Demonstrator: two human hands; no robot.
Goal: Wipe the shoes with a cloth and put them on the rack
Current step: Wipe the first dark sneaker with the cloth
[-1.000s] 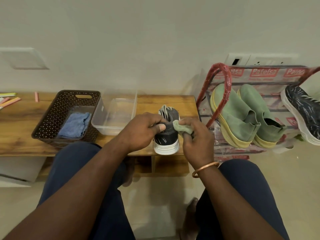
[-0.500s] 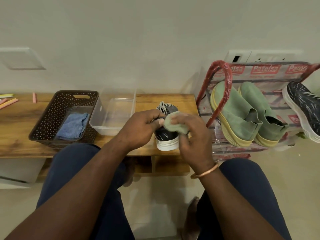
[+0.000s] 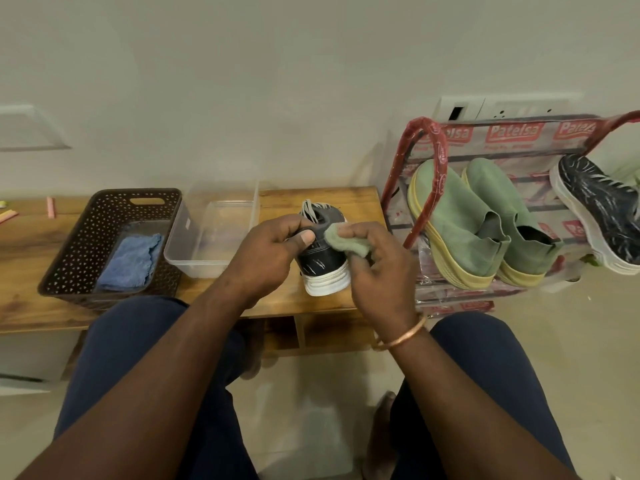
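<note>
A black sneaker (image 3: 323,268) with a white sole and grey laces stands on the wooden bench (image 3: 332,202), heel toward me. My left hand (image 3: 270,252) grips its heel collar from the left. A green cloth (image 3: 343,240) is pinched in my right hand (image 3: 379,268) and pressed against the shoe's right upper side. To the right stands the red-framed shoe rack (image 3: 433,157), holding a pair of green slip-on shoes (image 3: 481,220) and a matching black sneaker (image 3: 599,206).
On the bench's left sits a dark perforated basket (image 3: 86,237) with a blue cloth (image 3: 133,258) inside, and beside it a clear plastic tub (image 3: 214,237). Chalk sticks (image 3: 51,206) lie at the far left. My knees flank the bench's front edge.
My right hand has moved the green cloth across the shoe's upper near the heel collar, rubbing it. The left hand keeps its hold on the shoe.
</note>
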